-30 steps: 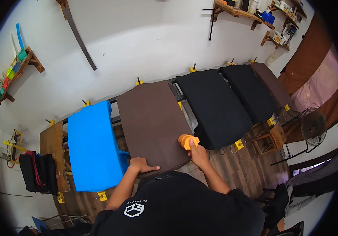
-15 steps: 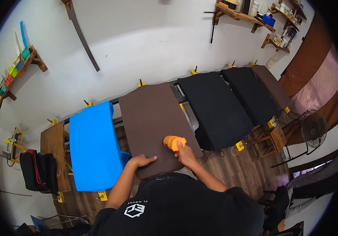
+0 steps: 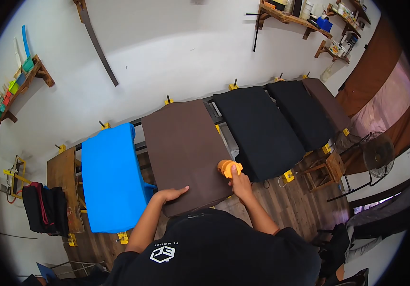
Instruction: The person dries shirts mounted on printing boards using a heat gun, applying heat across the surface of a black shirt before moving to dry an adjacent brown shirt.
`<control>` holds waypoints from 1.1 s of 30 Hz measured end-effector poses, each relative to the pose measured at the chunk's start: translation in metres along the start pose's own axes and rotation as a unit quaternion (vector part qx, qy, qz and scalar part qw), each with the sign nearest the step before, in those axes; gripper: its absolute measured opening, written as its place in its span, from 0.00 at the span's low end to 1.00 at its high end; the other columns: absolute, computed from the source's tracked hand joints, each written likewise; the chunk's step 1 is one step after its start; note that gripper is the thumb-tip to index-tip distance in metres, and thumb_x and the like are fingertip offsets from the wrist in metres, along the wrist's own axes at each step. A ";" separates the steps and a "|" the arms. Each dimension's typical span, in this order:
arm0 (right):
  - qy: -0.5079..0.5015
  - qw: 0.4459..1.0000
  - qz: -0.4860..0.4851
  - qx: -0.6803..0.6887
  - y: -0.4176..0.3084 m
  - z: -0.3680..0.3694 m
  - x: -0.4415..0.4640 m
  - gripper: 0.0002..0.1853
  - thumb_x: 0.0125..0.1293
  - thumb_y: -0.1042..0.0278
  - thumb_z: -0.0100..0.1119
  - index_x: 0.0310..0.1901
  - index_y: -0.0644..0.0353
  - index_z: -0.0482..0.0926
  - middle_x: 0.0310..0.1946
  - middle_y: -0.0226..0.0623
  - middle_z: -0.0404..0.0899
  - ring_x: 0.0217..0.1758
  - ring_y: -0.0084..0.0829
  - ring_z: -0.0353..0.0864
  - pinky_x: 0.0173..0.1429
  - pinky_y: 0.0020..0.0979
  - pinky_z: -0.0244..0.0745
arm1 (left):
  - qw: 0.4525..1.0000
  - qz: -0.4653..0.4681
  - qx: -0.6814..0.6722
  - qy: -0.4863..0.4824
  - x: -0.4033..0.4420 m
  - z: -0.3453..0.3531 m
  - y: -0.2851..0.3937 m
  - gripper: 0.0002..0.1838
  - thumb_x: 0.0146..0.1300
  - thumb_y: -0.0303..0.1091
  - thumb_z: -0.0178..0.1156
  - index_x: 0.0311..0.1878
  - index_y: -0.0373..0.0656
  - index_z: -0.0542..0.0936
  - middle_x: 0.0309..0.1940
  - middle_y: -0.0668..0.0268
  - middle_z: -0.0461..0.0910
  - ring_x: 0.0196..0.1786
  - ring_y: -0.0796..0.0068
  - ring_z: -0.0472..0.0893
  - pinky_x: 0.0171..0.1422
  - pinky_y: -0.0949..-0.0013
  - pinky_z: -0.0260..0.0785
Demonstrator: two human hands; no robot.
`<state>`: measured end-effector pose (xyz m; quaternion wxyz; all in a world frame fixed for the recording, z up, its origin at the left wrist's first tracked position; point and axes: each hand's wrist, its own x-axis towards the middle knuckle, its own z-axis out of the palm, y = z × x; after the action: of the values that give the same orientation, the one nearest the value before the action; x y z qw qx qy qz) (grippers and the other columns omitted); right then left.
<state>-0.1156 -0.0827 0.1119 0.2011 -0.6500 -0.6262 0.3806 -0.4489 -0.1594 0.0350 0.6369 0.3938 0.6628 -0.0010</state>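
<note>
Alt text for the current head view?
A person's right hand holds an orange tool at the right edge of a brown cloth; the left hand lies at its left edge. Blue cloth is on the left, black cloth on the right.

Figure: the long table before me, a row of boards on a dark metal frame, with yellow brackets at the boards' ends. At my twelve o'clock, brown cloth lies nearly smooth over one board; at ten, bright blue cloth covers its neighbour. Black cloth lies toward one o'clock; second black cloth and farther brown cloth follow between one and two. Toward half past nine I see a wooden board, its near left edge overlapped by dark garments; whether they rest on it I cannot tell.
</note>
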 end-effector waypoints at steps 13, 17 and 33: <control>-0.207 0.972 0.025 0.108 -0.020 0.040 -0.026 0.53 0.78 0.16 0.26 0.38 0.66 0.84 0.24 0.37 0.82 0.21 0.30 0.80 0.26 0.36 0.75 | 0.998 0.023 -0.060 -0.027 -0.037 0.006 0.013 0.58 0.71 0.82 0.54 0.86 0.40 0.64 0.85 0.49 0.64 0.85 0.53 0.65 0.86 0.53 0.58; -0.151 0.977 0.048 0.144 -0.015 0.024 -0.025 0.53 0.78 0.16 0.25 0.39 0.66 0.85 0.23 0.34 0.82 0.22 0.28 0.80 0.25 0.33 0.74 | 0.998 0.000 -0.036 -0.056 -0.038 0.007 0.011 0.61 0.68 0.85 0.53 0.83 0.36 0.69 0.86 0.44 0.60 0.85 0.49 0.64 0.86 0.51 0.58; -0.212 0.965 0.043 0.148 -0.008 0.018 -0.041 0.50 0.80 0.18 0.30 0.41 0.67 0.83 0.24 0.38 0.81 0.21 0.28 0.79 0.26 0.34 0.72 | 0.998 -0.016 0.033 -0.049 -0.002 0.028 -0.010 0.71 0.64 0.88 0.52 0.86 0.27 0.51 0.88 0.30 0.29 0.91 0.39 0.24 0.91 0.40 0.22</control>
<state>-0.1307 -0.1252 0.1165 0.1414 -0.5433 -0.5628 0.6067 -0.4313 -0.1817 0.0264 0.6547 0.4037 0.6369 -0.0524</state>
